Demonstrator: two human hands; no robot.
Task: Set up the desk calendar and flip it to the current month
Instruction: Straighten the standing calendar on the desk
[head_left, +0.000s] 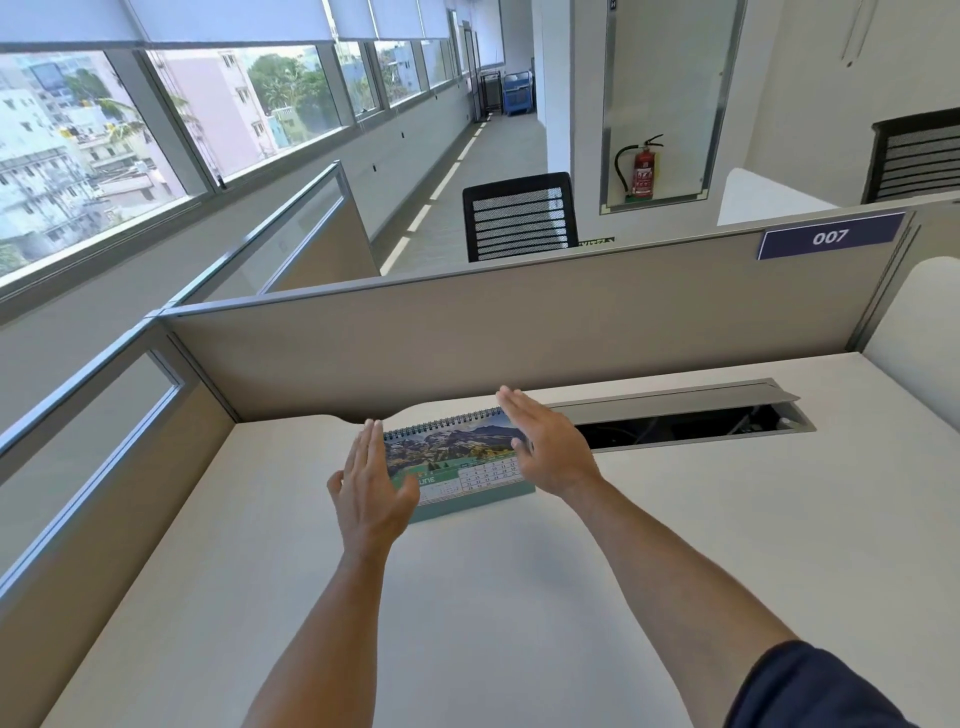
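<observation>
A spiral-bound desk calendar (457, 457) stands upright like a tent on the white desk (519, 597), near the back partition. Its facing page shows a mountain photo above a green band with date grids and letters ending in "UNE". My left hand (371, 488) is flat with fingers extended, at the calendar's left end and covering its lower left corner. At the right end my right hand (545, 447) is also flat and open. Neither hand grips the calendar; whether they touch it I cannot tell.
A grey cable tray (675, 415) with its lid raised lies in the desk right of the calendar. Beige partitions (467, 332) enclose the desk at the back and left; one carries a "007" label (830, 237). A black mesh chair (519, 215) stands beyond.
</observation>
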